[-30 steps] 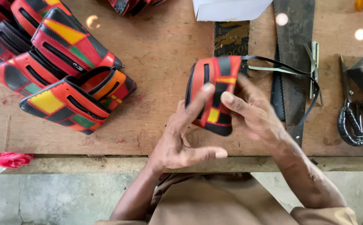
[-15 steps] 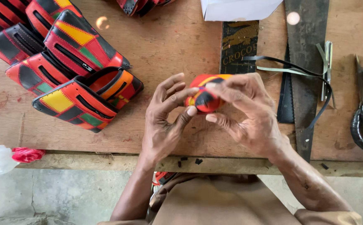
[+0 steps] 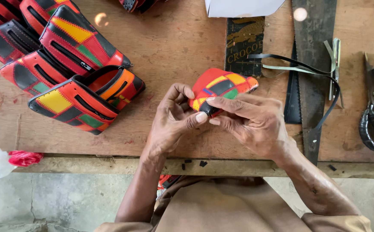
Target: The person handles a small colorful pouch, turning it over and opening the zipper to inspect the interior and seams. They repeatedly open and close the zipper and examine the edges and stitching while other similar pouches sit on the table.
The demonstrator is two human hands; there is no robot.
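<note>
Roughly five patchwork pouches lie stacked on the bench; one more pouch is pinched between left hand and right hand, fingers curled.

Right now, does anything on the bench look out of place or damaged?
Nothing looks damaged. Both hands, left hand and right hand, hold one patchwork pouch. A few small dark scraps lie on the bench edge.

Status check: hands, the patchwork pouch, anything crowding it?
Left hand and right hand both grip patchwork pouch above workbench. Pile of pouches left, apart.
</note>
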